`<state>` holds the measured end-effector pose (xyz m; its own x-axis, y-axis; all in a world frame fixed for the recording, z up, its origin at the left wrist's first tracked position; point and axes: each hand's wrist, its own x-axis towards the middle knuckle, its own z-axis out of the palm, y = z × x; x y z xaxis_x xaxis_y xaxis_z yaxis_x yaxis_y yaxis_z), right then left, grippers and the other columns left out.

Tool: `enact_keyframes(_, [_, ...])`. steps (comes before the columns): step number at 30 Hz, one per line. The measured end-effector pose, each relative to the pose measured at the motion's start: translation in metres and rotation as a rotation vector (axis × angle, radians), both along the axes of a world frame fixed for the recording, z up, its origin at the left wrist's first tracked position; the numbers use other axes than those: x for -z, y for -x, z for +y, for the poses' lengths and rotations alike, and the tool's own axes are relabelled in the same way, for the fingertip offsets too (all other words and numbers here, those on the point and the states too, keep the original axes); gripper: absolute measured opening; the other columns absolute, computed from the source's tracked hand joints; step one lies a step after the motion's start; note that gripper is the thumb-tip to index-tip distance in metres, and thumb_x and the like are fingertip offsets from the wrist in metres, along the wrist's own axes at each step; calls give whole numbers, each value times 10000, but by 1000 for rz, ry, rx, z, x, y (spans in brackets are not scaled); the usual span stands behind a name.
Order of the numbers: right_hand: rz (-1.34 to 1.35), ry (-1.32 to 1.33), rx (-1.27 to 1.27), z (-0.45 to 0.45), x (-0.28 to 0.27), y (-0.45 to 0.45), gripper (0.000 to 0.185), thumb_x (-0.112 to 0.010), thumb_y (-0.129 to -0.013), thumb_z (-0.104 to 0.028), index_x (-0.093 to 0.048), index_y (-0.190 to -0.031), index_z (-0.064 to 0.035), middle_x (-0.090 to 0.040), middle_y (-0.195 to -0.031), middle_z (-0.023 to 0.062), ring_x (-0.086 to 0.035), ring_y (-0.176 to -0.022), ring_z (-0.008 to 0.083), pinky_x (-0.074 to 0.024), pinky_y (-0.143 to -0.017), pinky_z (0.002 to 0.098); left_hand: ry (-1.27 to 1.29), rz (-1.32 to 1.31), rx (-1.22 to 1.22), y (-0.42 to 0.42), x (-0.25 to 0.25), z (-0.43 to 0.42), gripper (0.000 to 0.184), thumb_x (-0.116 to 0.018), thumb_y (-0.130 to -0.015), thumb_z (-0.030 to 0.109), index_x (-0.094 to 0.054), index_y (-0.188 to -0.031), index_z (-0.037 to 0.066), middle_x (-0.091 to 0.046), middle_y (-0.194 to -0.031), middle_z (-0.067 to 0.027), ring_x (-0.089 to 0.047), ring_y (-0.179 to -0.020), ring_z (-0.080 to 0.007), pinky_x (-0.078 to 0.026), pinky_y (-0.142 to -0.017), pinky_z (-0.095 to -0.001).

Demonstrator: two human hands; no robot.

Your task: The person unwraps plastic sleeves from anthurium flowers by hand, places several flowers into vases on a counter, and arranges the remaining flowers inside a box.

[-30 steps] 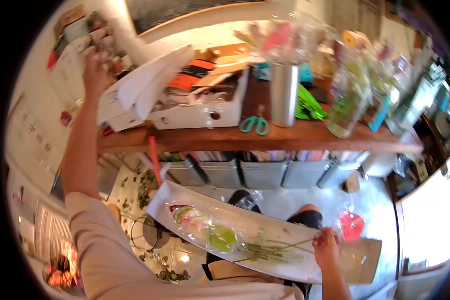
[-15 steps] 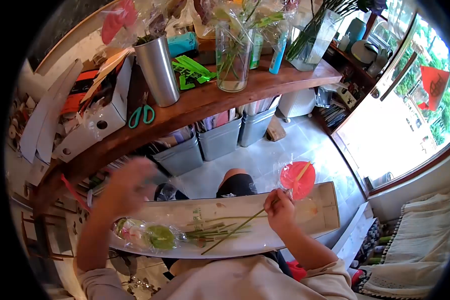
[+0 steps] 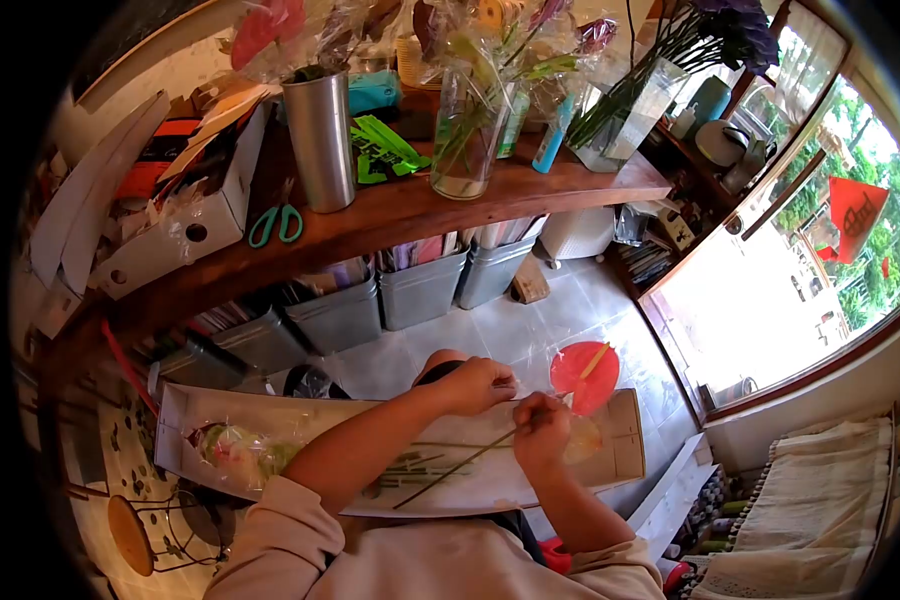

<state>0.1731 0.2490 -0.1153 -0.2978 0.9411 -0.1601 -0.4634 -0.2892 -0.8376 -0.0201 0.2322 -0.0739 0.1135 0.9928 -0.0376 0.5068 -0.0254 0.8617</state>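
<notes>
My right hand is closed round the stem of a red anthurium, just below its flat bloom. The bloom faces up, with a pale yellow spike, and its long green stem slants down to the left over a long cardboard box. Close by on the left, my left hand has its fingertips pinched together; what they hold, if anything, is too small to name. In the box lie flowers in clear wrap and cut green stems, partly hidden by my left forearm.
Beyond the box runs a curved wooden counter bearing teal-handled scissors, a metal vase, a glass vase and a white carton. Grey bins stand below it. A stool is at lower left.
My left hand has come from the left, across the box, to beside my right hand. My right hand keeps hold of the anthurium. The view has shifted slightly.
</notes>
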Motion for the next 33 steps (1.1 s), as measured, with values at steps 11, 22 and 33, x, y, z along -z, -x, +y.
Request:
enact_keyframes(11, [403, 9, 8, 22, -70, -7, 225, -540, -983, -235, -548, -818, -82, -538, -753, 49, -453, -645, 185, -387, -618, 340, -256, 264, -232, 1, 26, -14, 472, -766, -875, 366, -717, -1244, 76, -657, -1294, -140, -650, -1091, -278, -505, -924, -370])
enact_keyframes(22, [241, -262, 90, 33, -140, 1, 263, -570, -1053, -292, -637, -923, -73, -629, -767, 69, -556, -607, 191, -434, -558, 326, -249, -126, 178, -11, -100, -65, 312, -764, -947, 321, -762, -1133, 71, -704, -813, -57, -627, -674, -198, -449, -670, -331])
enact_keyframes(33, [-45, -867, -368, 2, -215, 49, 261, -570, -1094, -221, -611, -1194, 17, -669, -963, 114, -607, -773, 142, -510, -661, 275, -537, 306, -206, 7, -187, -104, 218, -681, -987, 223, -639, -1133, 67, -704, -917, -179, -688, -770, -424, -552, -652, -521])
